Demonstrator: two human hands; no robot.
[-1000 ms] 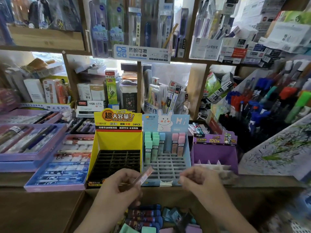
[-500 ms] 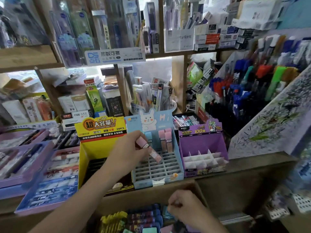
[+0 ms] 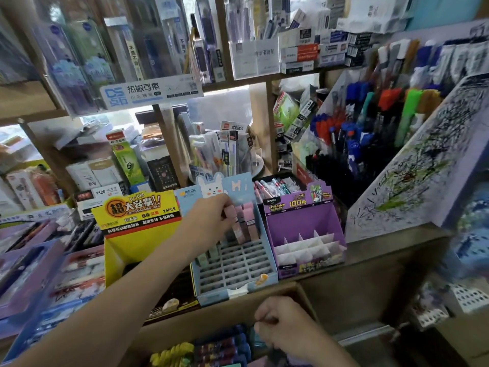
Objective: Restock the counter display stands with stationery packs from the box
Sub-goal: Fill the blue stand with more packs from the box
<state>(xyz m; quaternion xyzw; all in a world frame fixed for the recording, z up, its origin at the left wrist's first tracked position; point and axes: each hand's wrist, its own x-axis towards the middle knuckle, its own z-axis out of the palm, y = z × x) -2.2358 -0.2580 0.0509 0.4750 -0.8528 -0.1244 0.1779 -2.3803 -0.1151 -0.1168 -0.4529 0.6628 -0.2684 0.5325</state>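
My left hand [image 3: 211, 221] reaches over the light blue display stand [image 3: 238, 271] and pinches a pink stationery pack [image 3: 230, 217] at the stand's back row, next to two other pink packs [image 3: 248, 221] standing there. Green packs [image 3: 209, 254] stand at the stand's left side. My right hand [image 3: 280, 327] is low at the open cardboard box [image 3: 201, 320], its fingers curled down among the packs; what it holds is hidden. Dark blue packs [image 3: 225, 345] and yellow ones [image 3: 172, 353] lie in the box.
A yellow stand [image 3: 137, 234] is left of the blue one, a purple stand with white dividers [image 3: 304, 234] to its right. Trays of pens [image 3: 39, 274] fill the left counter. A sloped pen rack [image 3: 383, 128] rises at right. Packed shelves stand behind.
My left hand carried the pink pack from above the box up to the back row of the blue stand. My right hand dropped from the counter edge down into the box.
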